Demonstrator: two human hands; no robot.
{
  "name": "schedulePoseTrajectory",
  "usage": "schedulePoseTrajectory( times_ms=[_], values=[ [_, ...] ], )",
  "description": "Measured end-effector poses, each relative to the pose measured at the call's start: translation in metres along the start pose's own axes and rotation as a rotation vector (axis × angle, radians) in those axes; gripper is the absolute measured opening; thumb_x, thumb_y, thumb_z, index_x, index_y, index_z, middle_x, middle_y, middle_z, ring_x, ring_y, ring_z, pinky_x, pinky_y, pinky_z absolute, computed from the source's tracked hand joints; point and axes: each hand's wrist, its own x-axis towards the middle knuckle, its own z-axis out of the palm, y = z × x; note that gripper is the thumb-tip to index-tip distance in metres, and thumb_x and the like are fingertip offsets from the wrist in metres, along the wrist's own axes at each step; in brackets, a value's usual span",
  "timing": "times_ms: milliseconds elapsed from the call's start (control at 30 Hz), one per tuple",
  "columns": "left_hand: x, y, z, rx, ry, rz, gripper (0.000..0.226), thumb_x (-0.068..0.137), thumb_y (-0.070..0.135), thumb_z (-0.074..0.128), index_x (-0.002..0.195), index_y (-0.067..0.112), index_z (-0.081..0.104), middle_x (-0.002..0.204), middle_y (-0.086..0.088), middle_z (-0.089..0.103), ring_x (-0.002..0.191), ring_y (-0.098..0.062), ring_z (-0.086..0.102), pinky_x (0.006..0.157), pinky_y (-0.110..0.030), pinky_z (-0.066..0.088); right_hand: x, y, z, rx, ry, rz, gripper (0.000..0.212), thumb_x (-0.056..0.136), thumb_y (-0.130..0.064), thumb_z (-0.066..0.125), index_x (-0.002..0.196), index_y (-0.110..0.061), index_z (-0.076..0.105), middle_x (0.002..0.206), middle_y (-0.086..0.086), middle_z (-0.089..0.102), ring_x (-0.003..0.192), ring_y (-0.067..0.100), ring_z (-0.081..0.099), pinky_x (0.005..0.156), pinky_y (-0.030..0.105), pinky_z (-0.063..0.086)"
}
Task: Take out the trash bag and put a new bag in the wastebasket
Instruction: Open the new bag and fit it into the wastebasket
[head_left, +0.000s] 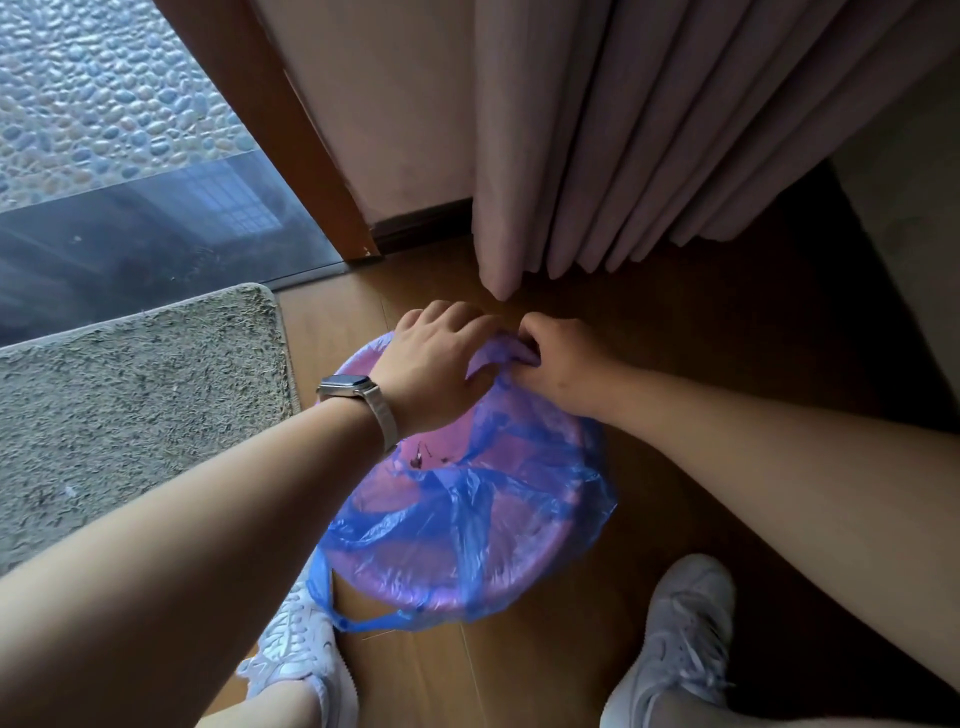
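Hands at the far rim of the bagged wastebasket

Wastebasket (358, 359), pink and round, stands on the wooden floor (519, 670) in the middle of the view, seen from above. A thin blue bag (467, 519) is draped over its mouth, crumpled and see-through, so the pink shows through it. At 7 o'clock of the basket one bag handle (332, 597) hangs down outside the rim towards the floor.

Both hands meet at 12 o'clock of the rim. The right hand (558, 364) has its grip clamped on a bunched fold of the bag, fingers curled in and pinching the plastic just above the rim. The left hand (431, 364), with a watch (348, 388) on the wrist, lies over the rim just beside it. Its fingers bend down over the far edge and the tips are hidden, so I cannot tell whether that grip is closed on the plastic or only resting there. Its thumb sits against the same fold.

A shaggy grey rug (130, 405) lies at 9 o'clock of the basket, with a glass door (130, 244) behind it at 10 o'clock. A pink curtain (623, 156) hangs at 1 o'clock, its hem close to the hands. Two white shoes stand at 7 o'clock (296, 649) and 5 o'clock (680, 639).
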Motion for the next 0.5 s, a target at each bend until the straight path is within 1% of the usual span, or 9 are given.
schedulePoseTrajectory(
  times_ms=[67, 133, 333, 433, 500],
  values=[
    [0.004, -0.004, 0.006, 0.013, 0.023, -0.026, 0.03, 0.088, 0.04, 0.058, 0.114, 0.025, 0.06, 0.104, -0.005, 0.06, 0.099, -0.031, 0.054, 0.079, -0.04, 0.043, 0.003, 0.002, 0.004, 0.048, -0.018, 0.016, 0.03, 0.085, -0.031, 0.067, 0.067, -0.028, 0.043, 0.068, -0.009, 0.053, 0.064, 0.012, 0.054, 0.054, 0.023, 0.035],
    [0.007, -0.01, 0.01, 0.029, 0.035, -0.055, 0.026, 0.09, 0.04, 0.057, 0.107, 0.022, 0.063, 0.098, -0.006, 0.059, 0.094, -0.031, 0.054, 0.073, -0.039, 0.042, 0.008, 0.002, 0.005, 0.098, -0.047, 0.018, 0.03, 0.085, -0.032, 0.066, 0.064, -0.026, 0.044, 0.064, -0.006, 0.051, 0.06, 0.012, 0.051, 0.055, 0.026, 0.037],
    [0.007, -0.019, 0.011, 0.086, 0.05, -0.088, 0.023, 0.09, 0.037, 0.056, 0.095, 0.015, 0.058, 0.091, -0.008, 0.057, 0.087, -0.032, 0.055, 0.064, -0.036, 0.039, 0.024, -0.001, 0.008, 0.21, -0.136, 0.072, 0.031, 0.086, -0.035, 0.064, 0.063, -0.019, 0.052, 0.061, 0.0, 0.052, 0.059, 0.014, 0.052, 0.055, 0.029, 0.041],
    [0.006, -0.019, 0.01, 0.077, 0.061, -0.132, 0.024, 0.091, 0.036, 0.054, 0.093, 0.012, 0.056, 0.091, -0.011, 0.056, 0.086, -0.035, 0.054, 0.063, -0.039, 0.04, 0.024, -0.002, 0.011, 0.237, -0.078, 0.068, 0.031, 0.085, -0.036, 0.064, 0.063, -0.02, 0.049, 0.062, -0.001, 0.051, 0.059, 0.015, 0.051, 0.056, 0.031, 0.042],
    [0.005, -0.019, 0.008, 0.025, 0.065, -0.225, 0.025, 0.092, 0.035, 0.054, 0.095, 0.011, 0.056, 0.094, -0.013, 0.056, 0.089, -0.037, 0.053, 0.066, -0.042, 0.043, 0.023, -0.001, 0.009, 0.169, 0.035, 0.016, 0.026, 0.084, -0.032, 0.065, 0.067, -0.019, 0.049, 0.07, -0.002, 0.052, 0.063, 0.016, 0.051, 0.058, 0.032, 0.042]
  ],
)
